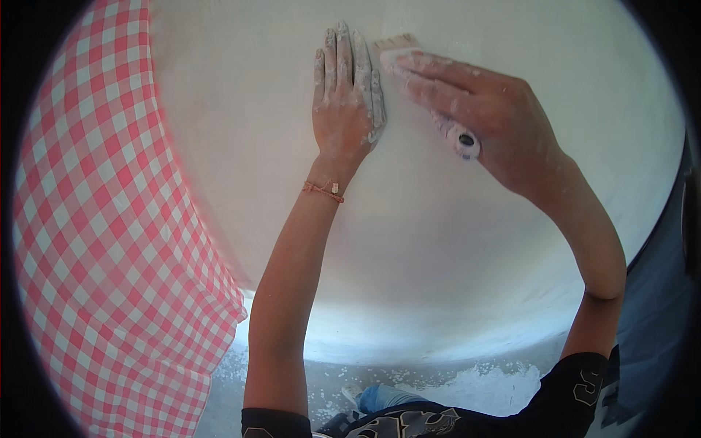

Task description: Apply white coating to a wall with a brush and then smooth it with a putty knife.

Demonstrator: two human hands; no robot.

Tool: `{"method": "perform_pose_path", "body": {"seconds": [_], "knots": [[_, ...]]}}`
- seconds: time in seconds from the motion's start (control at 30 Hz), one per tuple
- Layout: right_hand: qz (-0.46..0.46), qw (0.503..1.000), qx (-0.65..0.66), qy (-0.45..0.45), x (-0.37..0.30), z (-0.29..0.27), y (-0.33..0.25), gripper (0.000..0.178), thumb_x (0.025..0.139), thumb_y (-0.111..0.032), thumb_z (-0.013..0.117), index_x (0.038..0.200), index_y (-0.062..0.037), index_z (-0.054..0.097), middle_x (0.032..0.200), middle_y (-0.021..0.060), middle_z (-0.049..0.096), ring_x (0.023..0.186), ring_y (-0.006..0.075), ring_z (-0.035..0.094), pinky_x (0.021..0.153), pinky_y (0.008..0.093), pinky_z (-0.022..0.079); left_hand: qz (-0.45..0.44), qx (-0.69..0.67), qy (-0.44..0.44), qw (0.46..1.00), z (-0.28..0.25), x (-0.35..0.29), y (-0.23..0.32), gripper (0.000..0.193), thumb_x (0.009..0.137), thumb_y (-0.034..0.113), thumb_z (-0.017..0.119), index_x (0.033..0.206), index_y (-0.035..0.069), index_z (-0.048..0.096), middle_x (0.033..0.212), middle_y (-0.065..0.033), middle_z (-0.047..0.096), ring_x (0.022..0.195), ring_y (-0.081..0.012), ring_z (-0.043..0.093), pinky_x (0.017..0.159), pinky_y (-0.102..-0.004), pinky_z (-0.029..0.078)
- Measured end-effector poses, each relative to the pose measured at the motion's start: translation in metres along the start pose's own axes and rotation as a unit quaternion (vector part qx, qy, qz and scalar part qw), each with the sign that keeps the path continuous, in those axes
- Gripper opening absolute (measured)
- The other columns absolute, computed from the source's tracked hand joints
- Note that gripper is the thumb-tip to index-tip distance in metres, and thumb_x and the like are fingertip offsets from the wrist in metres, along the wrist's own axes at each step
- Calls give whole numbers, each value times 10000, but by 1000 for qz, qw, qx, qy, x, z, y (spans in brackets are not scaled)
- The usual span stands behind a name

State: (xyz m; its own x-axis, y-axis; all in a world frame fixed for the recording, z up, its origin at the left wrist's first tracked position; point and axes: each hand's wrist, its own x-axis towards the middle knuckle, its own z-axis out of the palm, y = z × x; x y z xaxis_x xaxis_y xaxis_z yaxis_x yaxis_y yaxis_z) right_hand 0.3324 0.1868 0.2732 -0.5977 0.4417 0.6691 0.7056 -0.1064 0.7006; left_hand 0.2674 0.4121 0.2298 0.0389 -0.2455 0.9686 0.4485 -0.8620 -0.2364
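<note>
My right hand (482, 106) is wrapped round a paintbrush (398, 44), whose pale bristles touch or nearly touch a broad white surface (409, 241). The rounded handle end, with a dark hole in it, sticks out below my palm. To its left, my left hand (347, 95) lies flat on the same surface, fingers stretched forward and nothing held. White powder or paste coats the fingers of both hands. A thin cord bracelet circles my left wrist.
A pink-and-white checked cloth (102, 219) hangs along the left side of the white surface. Below the near edge, the grey floor (328, 379) is spattered with white. Dark blue material (657, 306) lies at the right.
</note>
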Motion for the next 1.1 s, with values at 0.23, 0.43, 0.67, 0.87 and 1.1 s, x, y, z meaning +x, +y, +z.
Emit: {"method": "perform_pose_path", "body": {"seconds": [0.23, 0.43, 0.67, 0.87, 1.1], "knots": [[15, 997, 52, -50, -5, -15, -13, 322, 876, -22, 770, 1195, -65, 759, 1237, 115, 755, 1172, 301, 720, 983, 375, 606, -7, -16, -5, 1000, -6, 1, 1, 592, 1026, 161, 484, 1565, -64, 385, 1644, -244, 362, 1545, -380, 323, 1278, -477, 261], [-33, 996, 63, 51, 32, -23, 32, 336, 883, -20, 771, 1214, -74, 756, 1258, 101, 750, 1164, 299, 721, 985, 374, 602, 16, -20, 22, 999, -5, 3, -5, 572, 1026, 165, 519, 1549, -44, 418, 1617, -229, 413, 1518, -364, 380, 1259, -455, 318], [12, 997, -75, -10, 29, 3, 6, 267, 943, -53, 725, 1208, -79, 750, 1228, 86, 755, 1104, 230, 741, 943, 310, 606, 61, -34, -19, 997, -24, -5, -49, 542, 1047, 128, 483, 1556, -40, 411, 1639, -179, 403, 1525, -340, 371, 1248, -470, 319], [-9, 999, -27, -34, 15, 5, -16, 271, 937, -36, 708, 1206, -54, 730, 1261, 79, 740, 1093, 248, 738, 923, 322, 609, 38, -33, -4, 999, -17, -9, -44, 570, 1046, 133, 477, 1580, -37, 374, 1651, -206, 375, 1528, -380, 357, 1250, -478, 298], [40, 981, 161, -101, 14, -15, -28, 272, 900, -6, 756, 1167, -57, 759, 1181, 102, 770, 1066, 282, 747, 975, 347, 593, 4, -20, 1, 1000, -11, -8, -32, 562, 1064, 208, 455, 1570, -30, 403, 1662, -186, 363, 1550, -335, 329, 1265, -465, 292]]}}
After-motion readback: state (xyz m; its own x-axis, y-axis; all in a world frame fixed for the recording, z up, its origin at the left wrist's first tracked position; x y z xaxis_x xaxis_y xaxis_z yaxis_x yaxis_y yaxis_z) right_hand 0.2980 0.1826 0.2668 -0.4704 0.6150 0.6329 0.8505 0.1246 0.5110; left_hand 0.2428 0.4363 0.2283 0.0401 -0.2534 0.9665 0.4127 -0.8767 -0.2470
